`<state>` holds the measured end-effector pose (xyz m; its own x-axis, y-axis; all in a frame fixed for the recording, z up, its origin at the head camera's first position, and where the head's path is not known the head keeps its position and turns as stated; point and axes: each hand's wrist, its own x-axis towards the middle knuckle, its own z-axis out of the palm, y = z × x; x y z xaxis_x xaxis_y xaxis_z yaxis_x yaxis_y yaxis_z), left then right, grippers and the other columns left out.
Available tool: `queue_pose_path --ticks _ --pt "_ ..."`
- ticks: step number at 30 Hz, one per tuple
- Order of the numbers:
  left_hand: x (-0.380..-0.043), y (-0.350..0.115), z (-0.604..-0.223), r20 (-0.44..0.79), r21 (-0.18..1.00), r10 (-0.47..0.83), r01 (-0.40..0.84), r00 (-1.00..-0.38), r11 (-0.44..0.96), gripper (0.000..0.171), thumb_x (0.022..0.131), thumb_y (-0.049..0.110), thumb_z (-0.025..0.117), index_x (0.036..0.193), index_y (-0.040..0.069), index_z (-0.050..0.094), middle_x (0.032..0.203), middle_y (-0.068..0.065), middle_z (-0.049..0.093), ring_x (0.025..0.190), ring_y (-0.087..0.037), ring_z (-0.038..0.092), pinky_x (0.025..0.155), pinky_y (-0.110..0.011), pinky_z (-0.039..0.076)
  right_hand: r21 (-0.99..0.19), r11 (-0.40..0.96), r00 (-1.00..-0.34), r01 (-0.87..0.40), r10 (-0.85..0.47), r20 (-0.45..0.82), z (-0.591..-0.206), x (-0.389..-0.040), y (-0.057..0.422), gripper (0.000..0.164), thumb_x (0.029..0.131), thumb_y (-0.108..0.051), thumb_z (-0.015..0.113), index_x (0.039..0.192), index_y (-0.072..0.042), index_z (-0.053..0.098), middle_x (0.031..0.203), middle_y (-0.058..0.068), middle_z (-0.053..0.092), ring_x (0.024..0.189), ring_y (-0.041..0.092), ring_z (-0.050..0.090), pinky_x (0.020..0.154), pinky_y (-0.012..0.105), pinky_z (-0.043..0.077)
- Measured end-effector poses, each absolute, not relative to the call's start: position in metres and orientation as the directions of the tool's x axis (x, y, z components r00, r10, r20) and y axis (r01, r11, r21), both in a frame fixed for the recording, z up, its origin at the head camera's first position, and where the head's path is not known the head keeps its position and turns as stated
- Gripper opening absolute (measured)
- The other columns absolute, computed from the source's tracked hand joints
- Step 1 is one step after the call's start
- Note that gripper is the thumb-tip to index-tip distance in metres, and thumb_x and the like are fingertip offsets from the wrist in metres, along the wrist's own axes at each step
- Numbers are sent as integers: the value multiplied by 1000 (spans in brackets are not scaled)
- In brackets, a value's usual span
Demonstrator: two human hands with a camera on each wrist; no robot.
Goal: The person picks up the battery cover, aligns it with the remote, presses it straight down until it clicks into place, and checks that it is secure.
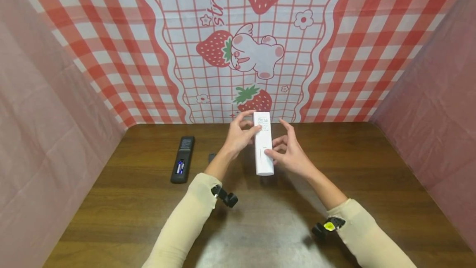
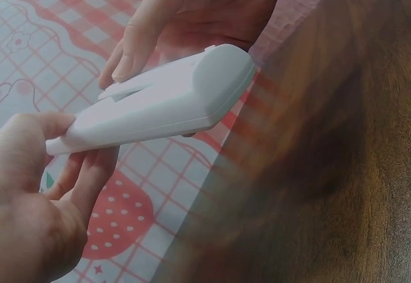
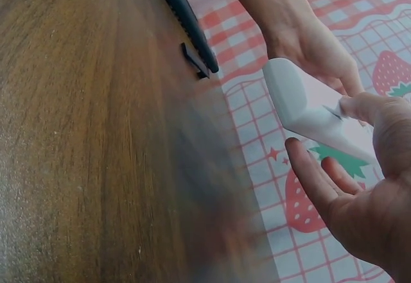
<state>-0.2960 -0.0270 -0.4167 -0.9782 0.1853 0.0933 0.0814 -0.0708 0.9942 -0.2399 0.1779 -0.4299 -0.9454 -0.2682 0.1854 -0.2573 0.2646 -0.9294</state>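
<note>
A white remote control (image 1: 263, 135) is held up above the table, its back with printed text facing the head camera. My left hand (image 1: 238, 133) grips its far end, thumb on the back and fingers underneath. The right hand (image 1: 291, 152) holds the nearer part, its thumb pressing on the battery cover and its index finger stretched out past the side. In the left wrist view, one edge of that battery cover (image 2: 160, 73) stands slightly raised, with a narrow gap under it. The battery bay is hidden.
A black remote control (image 1: 184, 148) lies at the left with its battery bay uncovered and batteries (image 1: 180, 166) inside. Beside it is a small black cover (image 3: 194, 61), partly behind the left arm in the head view. A strawberry-print cloth (image 1: 327, 73) hangs behind the wooden table (image 1: 353, 168).
</note>
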Motion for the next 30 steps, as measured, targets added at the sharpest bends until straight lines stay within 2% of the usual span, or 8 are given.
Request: queue_pose_path --ticks 4,10,12,18,25,30 --pt "-296 -26 -417 90 994 192 76 -977 -82 62 103 0 75 161 15 58 120 -17 76 82 -12 77 74 -35 74 -938 253 -944 -239 -288 162 -430 -239 180 112 102 6 75 181 -15 -1 122 35 65 92 16 74 71 53 74" --pt "-295 -25 -417 90 994 205 76 -975 -77 64 103 -1 74 164 11 55 117 -13 74 83 -12 77 86 -50 75 -944 241 -942 -223 -304 145 -429 -240 182 114 101 4 76 182 -24 0 115 30 68 89 19 76 70 53 74" --pt "-296 -25 -417 91 994 207 77 -974 -77 64 104 -1 74 164 10 54 115 -11 73 82 -12 76 87 -51 75 -945 239 -941 -224 -307 145 -429 -240 182 114 101 5 76 182 -25 1 114 29 68 87 18 76 69 53 73" --pt "-296 -24 -418 97 993 216 82 -972 -81 64 104 -1 74 164 10 54 112 -9 74 81 -11 76 80 -44 75 -941 240 -935 -238 -318 155 -429 -240 183 113 101 6 76 183 -22 3 112 29 68 83 15 76 67 52 73" --pt "-296 -24 -419 88 995 217 73 -972 -74 64 103 -1 74 162 15 56 114 -10 74 81 -12 77 83 -48 75 -941 248 -935 -231 -324 144 -429 -241 181 101 101 6 75 181 -14 17 112 25 66 82 12 75 64 40 73" --pt "-295 -24 -419 89 995 217 76 -972 -68 63 104 -1 74 162 15 56 117 -14 75 81 -11 77 82 -47 75 -943 245 -935 -226 -325 140 -428 -240 180 100 101 7 75 181 -14 18 113 25 66 82 14 76 65 43 73"
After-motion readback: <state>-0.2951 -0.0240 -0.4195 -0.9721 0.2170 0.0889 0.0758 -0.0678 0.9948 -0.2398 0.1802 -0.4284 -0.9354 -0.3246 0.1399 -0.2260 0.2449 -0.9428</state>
